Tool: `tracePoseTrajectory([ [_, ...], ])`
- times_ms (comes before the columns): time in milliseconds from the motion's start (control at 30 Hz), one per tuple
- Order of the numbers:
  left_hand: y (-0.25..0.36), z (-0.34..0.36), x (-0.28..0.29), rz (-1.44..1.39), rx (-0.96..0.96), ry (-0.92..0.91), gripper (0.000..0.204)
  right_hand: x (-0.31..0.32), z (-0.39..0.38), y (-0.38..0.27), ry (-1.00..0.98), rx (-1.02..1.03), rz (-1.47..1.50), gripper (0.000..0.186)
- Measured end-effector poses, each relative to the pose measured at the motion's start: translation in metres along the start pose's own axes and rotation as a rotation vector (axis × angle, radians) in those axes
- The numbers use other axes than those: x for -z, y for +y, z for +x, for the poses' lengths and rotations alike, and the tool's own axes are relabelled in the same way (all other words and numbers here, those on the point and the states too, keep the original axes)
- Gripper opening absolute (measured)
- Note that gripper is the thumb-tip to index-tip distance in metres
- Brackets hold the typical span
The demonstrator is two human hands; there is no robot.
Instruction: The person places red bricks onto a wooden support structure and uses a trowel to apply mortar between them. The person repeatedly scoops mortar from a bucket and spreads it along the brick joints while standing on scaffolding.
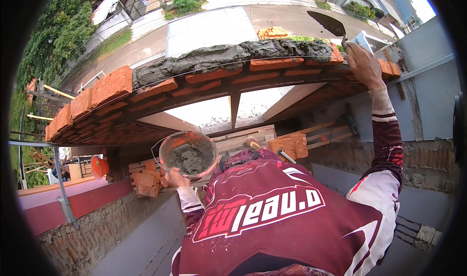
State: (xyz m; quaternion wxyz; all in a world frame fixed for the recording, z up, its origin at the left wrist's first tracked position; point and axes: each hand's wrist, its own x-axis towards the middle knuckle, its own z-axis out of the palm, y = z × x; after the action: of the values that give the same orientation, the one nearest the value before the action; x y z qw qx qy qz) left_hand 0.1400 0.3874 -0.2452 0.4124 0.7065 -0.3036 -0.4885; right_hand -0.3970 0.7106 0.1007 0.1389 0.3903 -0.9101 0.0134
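My right hand (pixel 365 65) is closed round the handle of a pointed trowel (pixel 327 23). The trowel is raised at the right end of a brick wall (pixel 204 77), its dark blade reaching out past the wall top. Grey mortar (pixel 219 57) lies in a thick, rough bed along that top, with laid bricks (pixel 112 86) to its left. Low on the near side, my left hand (pixel 176 178) grips the rim of an orange bucket (pixel 213 168). Wet mortar (pixel 190 158) fills much of the bucket.
A thin string line (pixel 214 67) runs along the wall's near edge. Wooden planks (pixel 243 139) lie below, with stacked bricks (pixel 292 147) on the right and more bricks (pixel 147 178) beside the bucket. A grey wall (pixel 430 76) stands at right. Beyond is a street (pixel 287 20).
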Motion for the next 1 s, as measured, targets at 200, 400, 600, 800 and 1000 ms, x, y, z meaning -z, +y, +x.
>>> tracePoseTrajectory([
  [200,0.018,-0.017,-0.010,0.023,0.025,-0.008,0.014,-0.050,-0.064,-0.111,0.018,0.163,0.678,0.035],
  [400,0.025,-0.007,-0.002,-0.018,0.006,-0.103,0.021,-0.162,-0.080,-0.268,-0.195,0.145,0.695,0.035],
  [600,0.038,-0.008,0.003,0.039,0.012,-0.049,0.020,-0.194,-0.054,-0.338,0.061,0.122,0.749,0.038],
  [800,0.042,-0.016,0.010,0.039,-0.022,-0.032,0.013,-0.201,-0.069,-0.250,0.176,-0.112,0.665,0.038],
  [1000,0.036,-0.023,0.005,0.095,-0.057,0.022,0.013,-0.194,-0.086,-0.146,0.151,-0.298,0.541,0.038],
])
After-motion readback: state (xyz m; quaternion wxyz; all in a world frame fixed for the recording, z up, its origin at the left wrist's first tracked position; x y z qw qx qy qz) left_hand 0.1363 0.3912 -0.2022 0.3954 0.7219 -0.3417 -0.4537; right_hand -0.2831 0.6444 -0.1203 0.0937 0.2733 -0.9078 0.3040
